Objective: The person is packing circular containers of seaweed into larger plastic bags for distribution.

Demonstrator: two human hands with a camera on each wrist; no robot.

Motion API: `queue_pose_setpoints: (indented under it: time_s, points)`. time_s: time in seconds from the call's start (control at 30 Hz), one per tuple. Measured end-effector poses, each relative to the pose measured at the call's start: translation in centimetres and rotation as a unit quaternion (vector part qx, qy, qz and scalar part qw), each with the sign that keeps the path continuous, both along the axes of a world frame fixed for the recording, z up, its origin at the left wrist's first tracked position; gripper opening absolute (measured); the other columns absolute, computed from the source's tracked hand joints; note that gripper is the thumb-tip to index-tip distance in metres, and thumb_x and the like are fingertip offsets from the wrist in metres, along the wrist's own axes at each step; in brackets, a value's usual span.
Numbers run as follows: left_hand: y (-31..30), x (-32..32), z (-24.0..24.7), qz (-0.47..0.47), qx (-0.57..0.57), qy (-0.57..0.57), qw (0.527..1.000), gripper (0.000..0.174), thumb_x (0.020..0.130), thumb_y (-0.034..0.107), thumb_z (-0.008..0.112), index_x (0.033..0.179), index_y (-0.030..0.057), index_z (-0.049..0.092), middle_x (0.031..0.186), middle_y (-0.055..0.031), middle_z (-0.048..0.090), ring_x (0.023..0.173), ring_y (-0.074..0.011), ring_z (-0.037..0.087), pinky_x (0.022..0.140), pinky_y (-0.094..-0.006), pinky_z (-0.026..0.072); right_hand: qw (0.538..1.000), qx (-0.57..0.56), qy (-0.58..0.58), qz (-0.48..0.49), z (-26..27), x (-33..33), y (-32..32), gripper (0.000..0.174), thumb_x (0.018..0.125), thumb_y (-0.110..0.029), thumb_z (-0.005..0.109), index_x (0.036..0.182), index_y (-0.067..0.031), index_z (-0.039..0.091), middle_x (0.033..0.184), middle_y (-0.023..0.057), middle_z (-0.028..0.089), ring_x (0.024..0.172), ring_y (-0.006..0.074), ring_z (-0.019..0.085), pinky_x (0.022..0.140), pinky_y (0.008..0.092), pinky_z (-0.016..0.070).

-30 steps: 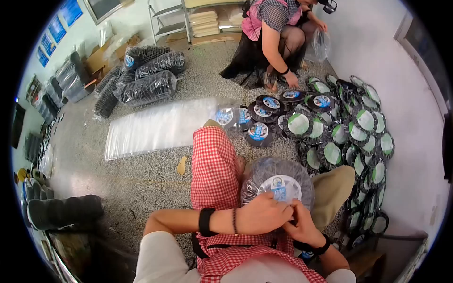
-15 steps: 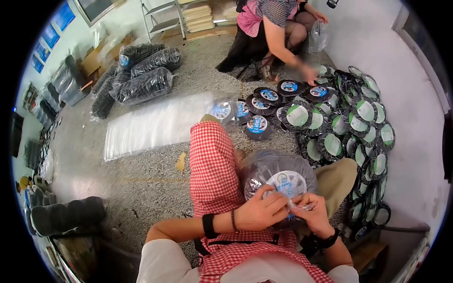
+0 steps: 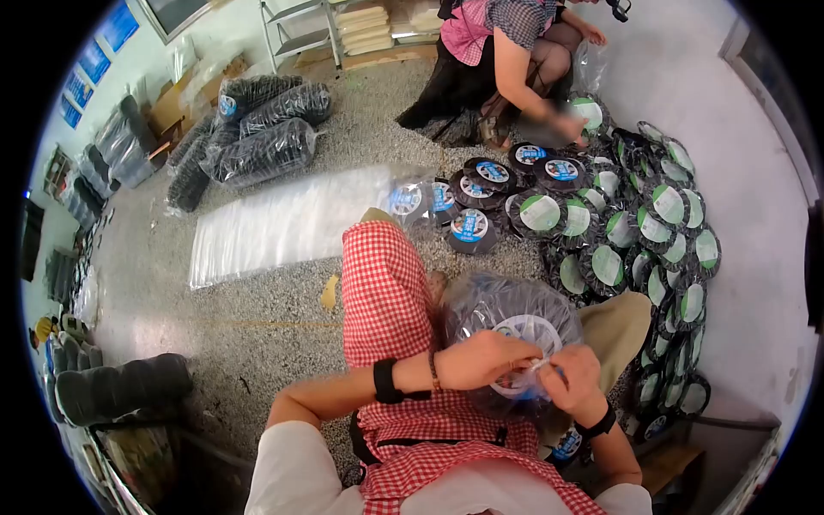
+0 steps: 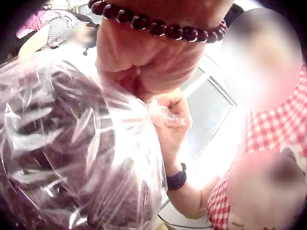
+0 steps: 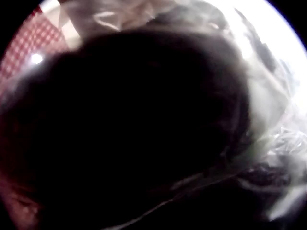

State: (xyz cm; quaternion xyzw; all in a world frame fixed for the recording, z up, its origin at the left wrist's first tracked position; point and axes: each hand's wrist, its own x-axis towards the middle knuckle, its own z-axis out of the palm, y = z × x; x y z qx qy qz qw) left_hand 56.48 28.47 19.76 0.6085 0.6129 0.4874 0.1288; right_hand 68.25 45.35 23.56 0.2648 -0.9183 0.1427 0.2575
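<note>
A clear plastic bag [image 3: 468, 300] packed with dark round items stands between the person's legs, a round white label [image 3: 549, 328] showing through its top. Both hands meet over it at the bag's gathered neck [image 4: 165, 116]. My left hand [image 3: 487, 359] pinches the gathered plastic from the left with its fingertips. From the other side my right hand [image 3: 573, 378] grips the twisted end between thumb and curled fingers. In the left wrist view, the bag [image 4: 62, 148] bulges below the hands. Dark, blurred shapes and plastic film [image 5: 268, 110] fill the right wrist view.
Flat clear bags [image 3: 292, 223] lie ahead on the speckled floor. Blue-labelled black discs [image 3: 469, 227] lie beside a heap of green-labelled discs [image 3: 607, 266] along the right wall. Another person [image 3: 515, 60] crouches behind them. Filled bags [image 3: 266, 146] lie at the back left.
My hands have shifted slightly right and drawn together at the gathered neck, the left hand turning over it. The other person's hand has moved to the discs, and a blue-labelled disc there has shifted.
</note>
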Motion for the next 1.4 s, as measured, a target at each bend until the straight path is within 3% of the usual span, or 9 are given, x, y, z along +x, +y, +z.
queue_pose_setpoints:
  time_s: [0.3, 0.6, 0.87, 0.9, 0.93, 1.13, 1.2, 1.3, 1.4]
  points:
    - [0.7, -3.5, 2.8, -0.069, 0.004, 0.449, 0.891, 0.012, 0.069, 0.026, 0.058, 0.074, 0.017, 0.054, 0.075, 0.0026, 0.043, 0.076, -0.0106, 0.046, 0.062, -0.0275, 0.0314, 0.987, -0.049, -0.151, -0.037, -0.2, 2.0, 1.3, 0.02, 0.065, 0.003, 0.058, 0.085, -0.0011, 0.057, 0.084, 0.0114, 0.055, 0.072, 0.0271, 0.057, 0.062, 0.0362, 0.0481]
    - [-15.2, -29.7, 1.7, 0.218, -0.336, 0.343, 0.85, 0.017, 0.081, 0.014, 0.056, 0.094, 0.0112, 0.065, 0.089, -0.0079, 0.063, 0.082, -0.0243, 0.061, 0.072, -0.0341, 0.0487, 0.952, -0.175, -0.201, -0.151, -2.4, -13.7, 4.9, 0.033, 0.078, -0.007, 0.061, 0.111, -0.0072, 0.054, 0.106, 0.0136, 0.053, 0.089, 0.0311, 0.056, 0.074, 0.0357, 0.046]
    - [-27.3, -30.3, -14.6, 0.408, -0.479, -0.244, 0.738, 0.062, 0.085, 0.033, 0.061, 0.136, 0.0119, 0.034, 0.121, -0.0151, 0.054, 0.105, -0.0226, 0.054, 0.083, -0.0346, 0.0471, 0.953, 0.101, -0.274, -0.079, -24.8, -23.9, -2.4, 0.058, 0.07, -0.029, 0.071, 0.121, -0.0137, 0.048, 0.123, 0.0157, 0.046, 0.107, 0.0324, 0.05, 0.085, 0.0421, 0.0442]
    - [-29.3, -28.9, -21.3, 0.388, -0.443, -0.31, 0.746, 0.074, 0.084, 0.036, 0.061, 0.141, 0.0143, 0.02, 0.133, -0.0197, 0.041, 0.12, -0.0244, 0.044, 0.088, -0.0343, 0.0467, 0.935, 0.042, -0.347, -0.058, -24.8, -24.7, -3.2, 0.056, 0.071, -0.03, 0.071, 0.119, -0.0128, 0.05, 0.121, 0.0156, 0.048, 0.104, 0.0321, 0.052, 0.082, 0.0417, 0.0445]
    - [-32.4, -25.0, -29.4, 0.172, -0.233, -0.214, 0.933, 0.082, 0.084, 0.041, 0.06, 0.144, 0.0175, 0.008, 0.139, -0.0237, 0.029, 0.129, -0.0272, 0.032, 0.093, -0.0355, 0.0442, 0.91, -0.013, -0.413, -0.036, -24.6, -26.1, -3.5, 0.053, 0.071, -0.031, 0.071, 0.117, -0.0119, 0.051, 0.119, 0.0155, 0.049, 0.101, 0.0318, 0.053, 0.08, 0.0414, 0.0449]
    - [-16.6, -19.6, -27.7, 0.476, -0.131, -0.754, 0.434, 0.072, 0.088, 0.046, 0.05, 0.143, 0.0188, 0.012, 0.14, -0.0156, 0.032, 0.124, -0.0258, 0.039, 0.091, -0.0441, 0.0452, 0.939, -0.123, -0.286, -0.149, -28.4, -37.2, -2.8, 0.05, 0.08, -0.039, 0.062, 0.114, -0.0034, 0.054, 0.111, 0.0173, 0.056, 0.098, 0.0328, 0.054, 0.083, 0.0362, 0.0429]
    - [-15.4, -18.2, -34.2, 0.444, -0.12, -0.683, 0.568, 0.071, 0.088, 0.046, 0.051, 0.142, 0.0179, 0.016, 0.138, -0.0149, 0.035, 0.121, -0.0263, 0.043, 0.089, -0.0435, 0.0457, 0.756, -0.333, -0.558, -0.076, -28.7, -39.1, -3.8, 0.062, 0.08, -0.046, 0.062, 0.122, -0.0028, 0.049, 0.116, 0.0203, 0.054, 0.106, 0.0341, 0.052, 0.089, 0.0354, 0.041]
    - [-13.9, -16.1, -40.4, 0.296, -0.073, -0.374, 0.876, 0.067, 0.086, 0.045, 0.055, 0.139, 0.0151, 0.027, 0.129, -0.0129, 0.047, 0.11, -0.0276, 0.052, 0.085, -0.0416, 0.0473, 0.899, -0.074, -0.42, -0.105, -22.7, -36.7, -7.1, 0.06, 0.069, -0.051, 0.068, 0.116, -0.0171, 0.054, 0.106, 0.0159, 0.047, 0.105, 0.0353, 0.044, 0.085, 0.0499, 0.0343]
    - [-15.2, -14.3, -35.9, 0.301, -0.202, -0.658, 0.66, 0.049, 0.084, 0.037, 0.059, 0.124, 0.01, 0.05, 0.111, -0.009, 0.061, 0.092, -0.0245, 0.06, 0.078, -0.0388, 0.0486, 0.926, -0.002, -0.373, -0.048, -21.1, -32.9, -7.7, 0.049, 0.067, -0.033, 0.074, 0.11, -0.0179, 0.055, 0.104, 0.0145, 0.046, 0.103, 0.0328, 0.043, 0.083, 0.047, 0.0341]
